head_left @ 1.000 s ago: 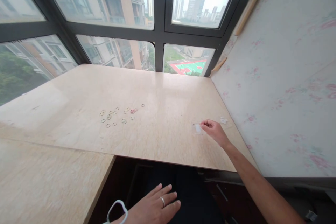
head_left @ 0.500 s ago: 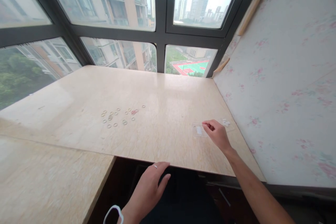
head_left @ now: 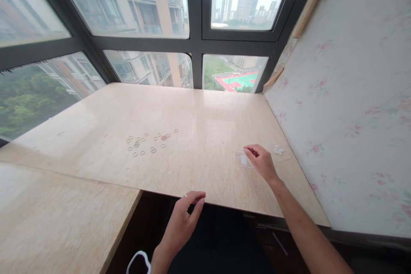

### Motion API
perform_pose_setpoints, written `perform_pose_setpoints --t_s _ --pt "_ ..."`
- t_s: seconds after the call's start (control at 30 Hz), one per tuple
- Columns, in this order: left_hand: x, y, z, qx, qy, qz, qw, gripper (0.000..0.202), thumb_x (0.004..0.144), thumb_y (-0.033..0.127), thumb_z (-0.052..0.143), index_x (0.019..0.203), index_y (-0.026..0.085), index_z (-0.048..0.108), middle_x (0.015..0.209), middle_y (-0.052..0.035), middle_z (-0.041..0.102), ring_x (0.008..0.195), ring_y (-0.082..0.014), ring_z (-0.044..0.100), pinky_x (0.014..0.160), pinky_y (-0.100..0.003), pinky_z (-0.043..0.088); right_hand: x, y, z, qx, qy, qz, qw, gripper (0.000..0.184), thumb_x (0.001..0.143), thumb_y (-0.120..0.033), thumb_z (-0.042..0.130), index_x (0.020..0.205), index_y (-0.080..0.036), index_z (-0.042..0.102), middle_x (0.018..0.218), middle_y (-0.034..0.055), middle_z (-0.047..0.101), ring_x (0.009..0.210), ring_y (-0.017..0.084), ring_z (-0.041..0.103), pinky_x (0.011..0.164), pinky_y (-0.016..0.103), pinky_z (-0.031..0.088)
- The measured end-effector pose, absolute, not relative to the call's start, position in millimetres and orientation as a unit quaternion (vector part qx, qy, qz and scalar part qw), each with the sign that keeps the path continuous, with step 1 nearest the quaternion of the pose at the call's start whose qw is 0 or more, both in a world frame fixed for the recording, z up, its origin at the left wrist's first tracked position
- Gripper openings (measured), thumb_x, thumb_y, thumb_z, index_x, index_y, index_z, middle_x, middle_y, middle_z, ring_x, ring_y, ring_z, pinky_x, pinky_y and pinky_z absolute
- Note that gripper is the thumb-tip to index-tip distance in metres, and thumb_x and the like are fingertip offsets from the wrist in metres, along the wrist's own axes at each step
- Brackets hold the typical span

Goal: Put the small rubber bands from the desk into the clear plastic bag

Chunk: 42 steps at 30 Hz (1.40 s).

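My right hand (head_left: 261,162) is closed in a pinch over a small clear flat plastic packet or case (head_left: 243,159) with a white label, lying on the tabletop. Whatever may be between its fingertips is too small to make out. At the front edge of the table hovers my left hand (head_left: 184,218), its thumb tip brought close to the fingertips, with nothing visible in them. It wears a ring, and a white band (head_left: 141,257) circles the wrist. Several thin rings (head_left: 143,153) lie scattered left of centre, and a few pinkish-red ones (head_left: 164,138) sit among them.
Right of my right hand, a small white flower-shaped piece (head_left: 279,150) rests near the papered wall (head_left: 346,107). Dark-framed windows (head_left: 195,43) border the back of the marble-patterned tabletop (head_left: 199,115). A side counter (head_left: 58,218) adjoins at the left; a dark gap lies below the front edge.
My left thumb and fingertips have come closer together. My right hand has shifted slightly left over the clear packet, still pinched. The view has tilted slightly.
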<state>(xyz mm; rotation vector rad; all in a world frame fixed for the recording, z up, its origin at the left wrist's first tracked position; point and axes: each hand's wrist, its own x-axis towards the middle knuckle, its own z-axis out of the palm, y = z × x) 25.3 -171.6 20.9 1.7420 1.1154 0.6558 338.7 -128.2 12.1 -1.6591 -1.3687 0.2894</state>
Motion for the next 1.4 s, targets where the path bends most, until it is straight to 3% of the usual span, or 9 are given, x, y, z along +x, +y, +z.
perform_pose_setpoints --t_s 0.2,0.3,0.47,0.63,0.77,0.93,1.17,1.4 --pt "26.7 -169.4 17.4 0.598 0.494 0.353 0.524 0.025 0.088 0.039 0.058 0.099 0.020 0.069 0.099 -0.0074 0.071 0.093 -0.0220 0.067 0.087 -0.036 0.053 337.9 -142.1 12.8 -0.682 -0.538 0.120 0.480 0.028 0.086 -0.037 0.052 0.095 -0.017 0.070 0.090 0.0089 0.070 0.075 0.019 0.062 0.066 0.031 0.049" --pt "34.5 -159.9 18.2 0.503 0.525 0.426 0.538 0.029 0.085 0.041 0.060 0.098 0.017 0.069 0.093 -0.0084 0.072 0.084 -0.0207 0.068 0.081 -0.034 0.055 329.2 -160.7 14.1 -0.687 -0.532 0.115 0.481 0.026 0.087 -0.035 0.050 0.090 -0.018 0.070 0.089 0.0080 0.070 0.077 0.020 0.062 0.066 0.030 0.048" --pt "43.6 -124.9 18.5 0.432 0.548 0.509 0.505 0.030 0.081 0.040 0.062 0.093 0.013 0.070 0.086 -0.0093 0.071 0.076 -0.0183 0.066 0.072 -0.031 0.055 304.3 -192.5 8.6 -0.680 -0.557 0.135 0.457 0.022 0.086 -0.034 0.051 0.083 -0.019 0.067 0.074 0.0035 0.065 0.057 0.015 0.055 0.057 0.027 0.045" --pt "21.2 -74.2 11.1 0.409 0.586 0.556 0.425 0.029 0.080 0.036 0.058 0.093 0.012 0.068 0.086 -0.0099 0.071 0.077 -0.0183 0.066 0.068 -0.029 0.054 292.7 -208.6 -11.1 -0.680 -0.551 0.189 0.445 0.021 0.083 -0.037 0.055 0.082 -0.019 0.066 0.072 0.0035 0.065 0.057 0.016 0.056 0.055 0.026 0.046" --pt "-26.6 -38.4 2.8 0.503 0.683 0.477 0.231 0.030 0.084 0.030 0.047 0.096 0.013 0.068 0.089 -0.0085 0.072 0.080 -0.0179 0.067 0.072 -0.029 0.053 298.3 -211.0 -21.1 -0.693 -0.505 0.228 0.460 0.029 0.081 -0.045 0.056 0.084 -0.018 0.067 0.072 0.0043 0.066 0.060 0.018 0.059 0.054 0.026 0.048" --pt "-94.7 -14.9 0.2 0.532 0.729 0.406 0.143 0.024 0.079 0.023 0.052 0.093 0.015 0.070 0.095 -0.0093 0.071 0.081 -0.0212 0.064 0.084 -0.035 0.049 304.3 -210.0 -23.9 -0.699 -0.464 0.278 0.467 0.036 0.080 -0.050 0.056 0.088 -0.017 0.069 0.076 0.0063 0.068 0.065 0.020 0.061 0.053 0.026 0.049" --pt "-138.1 4.7 -3.2 0.610 0.721 0.300 0.133 0.022 0.079 0.021 0.056 0.093 0.018 0.073 0.095 -0.0071 0.070 0.077 -0.0195 0.063 0.084 -0.033 0.048 304.9 -211.6 -29.1 -0.684 -0.412 0.315 0.512 0.037 0.079 -0.051 0.058 0.083 -0.016 0.066 0.071 0.0045 0.063 0.059 0.016 0.056 0.054 0.025 0.051" --pt "-148.9 18.9 -3.4 0.665 0.690 0.241 0.152 0.017 0.076 0.016 0.057 0.082 0.018 0.073 0.095 -0.0084 0.069 0.084 -0.0207 0.062 0.080 -0.030 0.047 305.0 -211.4 -28.3 -0.692 -0.437 0.297 0.492 0.038 0.078 -0.052 0.057 0.085 -0.016 0.068 0.072 0.0060 0.065 0.065 0.019 0.060 0.055 0.026 0.052"
